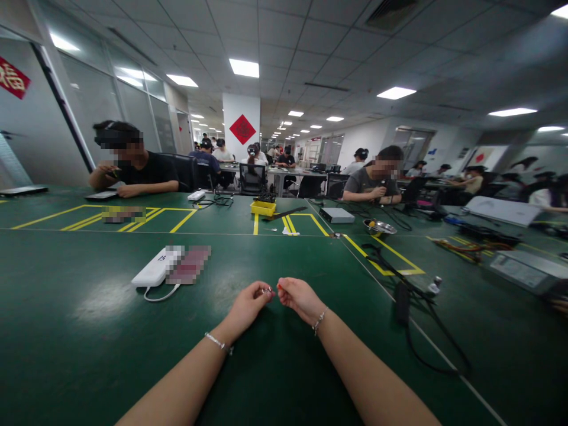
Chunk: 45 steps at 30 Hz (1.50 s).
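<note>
Just above the green tabletop (177, 343), my two hands are held close together, a small gap between the fingertips. My left hand (248, 305) is closed in a pinch on a small shiny metal piece (267, 290), too small to name. Between the pinched thumb and finger of my right hand (299, 299) shows a tiny orange-red piece (279, 287), whose kind I cannot make out. Most of both pieces is hidden by the fingers. Each wrist wears a thin bracelet.
To the left lie a white power bank (153, 269) and a cabled phone (190, 265). Ahead are a yellow bin (263, 208), a grey box (337, 215) and a metal bowl (385, 229). Black cables (437, 322) lie to the right. Co-workers sit across the table.
</note>
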Motion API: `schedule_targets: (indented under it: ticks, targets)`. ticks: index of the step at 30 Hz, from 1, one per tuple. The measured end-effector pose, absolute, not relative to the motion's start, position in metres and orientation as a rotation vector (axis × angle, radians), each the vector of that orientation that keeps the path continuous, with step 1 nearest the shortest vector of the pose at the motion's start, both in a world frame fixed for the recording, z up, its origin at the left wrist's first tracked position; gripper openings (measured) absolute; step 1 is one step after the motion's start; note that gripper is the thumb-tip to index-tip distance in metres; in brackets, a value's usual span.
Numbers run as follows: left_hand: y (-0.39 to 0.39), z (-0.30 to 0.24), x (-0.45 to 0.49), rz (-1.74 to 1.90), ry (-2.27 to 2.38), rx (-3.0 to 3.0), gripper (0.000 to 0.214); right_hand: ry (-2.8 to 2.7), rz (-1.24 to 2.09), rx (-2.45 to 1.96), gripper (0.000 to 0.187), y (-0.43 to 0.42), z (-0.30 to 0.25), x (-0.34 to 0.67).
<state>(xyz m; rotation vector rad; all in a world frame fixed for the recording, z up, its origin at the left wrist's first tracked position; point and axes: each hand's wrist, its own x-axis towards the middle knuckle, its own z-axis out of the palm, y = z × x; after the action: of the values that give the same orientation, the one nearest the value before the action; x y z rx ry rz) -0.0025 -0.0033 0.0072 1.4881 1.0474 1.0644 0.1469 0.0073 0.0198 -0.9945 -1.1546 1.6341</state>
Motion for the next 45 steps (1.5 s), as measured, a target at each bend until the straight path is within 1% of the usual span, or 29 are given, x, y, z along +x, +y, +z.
schedule_targets:
  ticks: [2,7,14,27,33,43,45]
  targets:
    - [-0.0037,0.0069,-0.002,1.049,1.016,1.467,0.018,-1.146,1.633,-0.988,0.03,0.0073,0.0199,0.1467]
    - [-0.0038,0.0057,-0.0022,1.007,1.024,1.453,0.024,-1.096,1.616,-1.001,0.025,0.008,0.0199,0.148]
    - [-0.0049,0.0088,-0.0008,1.043,1.047,1.453,0.021,-1.102,1.636,-1.023,0.022,0.0077,0.0204,0.1492]
    - [-0.0046,0.0076,-0.0012,1.005,1.027,1.493,0.02,-1.165,1.643,-0.99,0.029,0.0067,0.0205,0.1476]
    - [-0.0061,0.0098,-0.0018,1.026,1.043,1.528,0.022,-1.172,1.639,-0.991,0.024,0.007,0.0193,0.1485]
    - [-0.0035,0.0047,-0.0012,1.046,1.071,1.525,0.019,-1.134,1.661,-0.943,0.025,0.0073,0.0186,0.1483]
    - [-0.0028,0.0025,-0.001,1.051,1.098,1.536,0.022,-1.122,1.679,-0.952,0.029,0.0082,0.018,0.1479]
